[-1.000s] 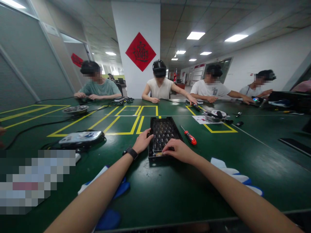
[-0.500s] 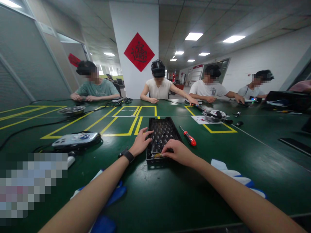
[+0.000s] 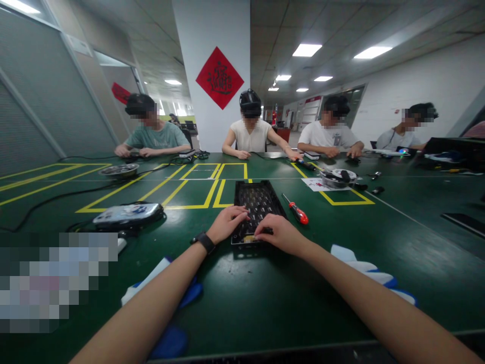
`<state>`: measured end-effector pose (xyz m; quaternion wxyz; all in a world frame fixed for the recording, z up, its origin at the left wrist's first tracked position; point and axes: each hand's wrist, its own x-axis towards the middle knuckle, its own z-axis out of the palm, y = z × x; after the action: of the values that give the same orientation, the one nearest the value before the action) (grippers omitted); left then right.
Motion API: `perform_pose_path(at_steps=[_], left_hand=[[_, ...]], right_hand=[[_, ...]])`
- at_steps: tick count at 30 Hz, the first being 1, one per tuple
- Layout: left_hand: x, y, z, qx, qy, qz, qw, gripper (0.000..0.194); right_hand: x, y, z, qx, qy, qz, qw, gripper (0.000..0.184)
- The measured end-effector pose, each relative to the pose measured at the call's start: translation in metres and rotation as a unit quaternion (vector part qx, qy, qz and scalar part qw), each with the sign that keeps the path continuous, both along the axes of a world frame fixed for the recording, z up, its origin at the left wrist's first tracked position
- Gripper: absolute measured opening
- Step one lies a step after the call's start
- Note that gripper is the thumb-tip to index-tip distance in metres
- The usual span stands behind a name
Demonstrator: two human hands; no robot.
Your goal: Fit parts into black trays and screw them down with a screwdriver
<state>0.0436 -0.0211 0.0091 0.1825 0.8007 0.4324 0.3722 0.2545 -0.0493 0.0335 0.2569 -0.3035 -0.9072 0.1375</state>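
A long black open case (image 3: 281, 206) lies on the green table in front of me, with rows of small light-coloured pieces or holes along its floor. My left hand (image 3: 226, 224), with a dark band on its wrist, has its fingers curled over the left wall of the case. At the near end, my right hand (image 3: 278, 231) pinches with thumb and forefinger at the edge of a small yellowish part (image 3: 248, 238). A little black piece shows beneath its curled fingers. To the right of the case lies a red-and-black screwdriver (image 3: 298, 213).
White-and-blue gloves (image 3: 364, 270) lie beneath my right forearm; another glove (image 3: 146, 283) is under the left. A phone-like device (image 3: 129, 214) with cables is at left. Metal bowls (image 3: 337, 178) stand farther off. Several people (image 3: 250, 136) sit across the table.
My left hand's fingers have drawn together and reach farther over the case wall. The right hand stays pinching at the near end. The whole view has shifted slightly.
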Motion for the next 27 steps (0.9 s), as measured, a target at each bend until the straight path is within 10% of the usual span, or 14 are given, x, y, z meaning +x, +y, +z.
perform_pose_path(at_steps=[27], left_hand=[[-0.002, 0.007, -0.001, 0.033, 0.073, -0.019, 0.997, 0.04]], right_hand=[[-0.001, -0.001, 0.002, -0.001, -0.011, 0.004, 1.0, 0.011]])
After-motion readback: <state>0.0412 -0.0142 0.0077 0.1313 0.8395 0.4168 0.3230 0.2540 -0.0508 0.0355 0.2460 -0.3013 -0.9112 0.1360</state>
